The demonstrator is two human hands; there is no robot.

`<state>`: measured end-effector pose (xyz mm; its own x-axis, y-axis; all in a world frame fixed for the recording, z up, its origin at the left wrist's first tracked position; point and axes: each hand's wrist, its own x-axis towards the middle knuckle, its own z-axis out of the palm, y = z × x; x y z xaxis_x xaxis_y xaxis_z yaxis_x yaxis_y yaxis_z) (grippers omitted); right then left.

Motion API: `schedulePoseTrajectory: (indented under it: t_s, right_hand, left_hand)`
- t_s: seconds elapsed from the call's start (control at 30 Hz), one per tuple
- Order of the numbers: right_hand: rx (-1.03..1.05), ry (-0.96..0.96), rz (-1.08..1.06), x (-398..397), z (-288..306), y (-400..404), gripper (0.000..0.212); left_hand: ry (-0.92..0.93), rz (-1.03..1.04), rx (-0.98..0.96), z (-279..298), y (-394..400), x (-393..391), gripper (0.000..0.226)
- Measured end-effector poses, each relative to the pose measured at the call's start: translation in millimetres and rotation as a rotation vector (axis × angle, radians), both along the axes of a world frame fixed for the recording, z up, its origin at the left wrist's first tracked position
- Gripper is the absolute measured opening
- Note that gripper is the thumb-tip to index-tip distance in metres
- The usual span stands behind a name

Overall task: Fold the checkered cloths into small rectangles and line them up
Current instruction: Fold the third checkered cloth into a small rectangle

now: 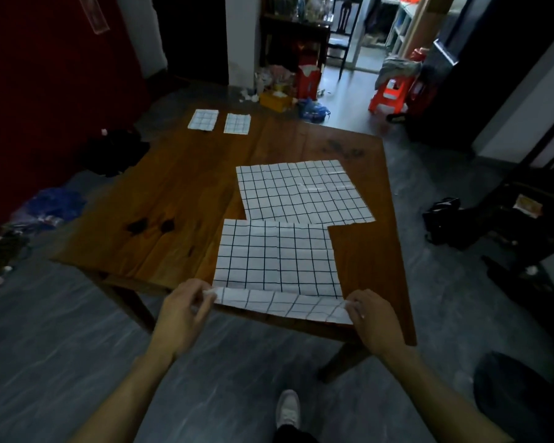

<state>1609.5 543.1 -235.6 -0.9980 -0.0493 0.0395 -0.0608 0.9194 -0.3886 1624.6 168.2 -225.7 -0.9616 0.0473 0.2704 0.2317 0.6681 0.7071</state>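
Near checkered cloth (pixel 277 254) is lying flat at the desk's (pixel 173 193) front edge, its near hem already lifting and curling away from the person. The left hand (pixel 181 310) and right hand (pixel 370 314) are each pinching one near corner, fingers pressed on fabric. The cloth stretches away from both hands, equally near, its hem running left to right. A second open cloth (pixel 304 191) is lying beyond; two folded rectangles (pixel 219 122) are sitting side by side at the far edge.

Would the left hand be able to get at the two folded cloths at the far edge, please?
Probably not now: the left hand pinches the near cloth, and the folded cloths lie across the table.
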Motion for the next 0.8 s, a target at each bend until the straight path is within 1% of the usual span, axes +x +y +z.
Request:
schedulePoseTrajectory:
  t_s: [0.1,0.17,0.27,0.37,0.57,0.7,0.8]
  right_hand:
    - [-0.026,0.072,0.046,-25,0,-2,0.004]
    - [-0.067,0.083,0.043,-49,-1,-2,0.006]
    - [-0.137,0.1,0.029,-83,-3,-4,0.004]
    - [-0.193,0.129,0.048,-113,-1,-9,0.003]
    - [-0.236,0.117,0.064,-155,4,-1,0.004]
    - [-0.262,0.079,0.038,-175,4,5,0.007]
    - [-0.26,0.077,0.049,-196,1,5,0.011]
  left_hand:
    - [-0.037,0.043,0.012,9,-3,-15,0.012]
    - [-0.057,0.08,0.019,13,-4,-26,0.011]
    - [-0.121,0.126,0.034,19,-6,-47,0.008]
    - [-0.173,0.154,0.013,24,-8,-71,0.012]
    - [-0.221,0.238,0.031,32,1,-122,0.012]
    - [-0.28,0.216,0.074,32,4,-159,0.008]
    - [-0.316,0.206,0.115,24,2,-194,0.009]
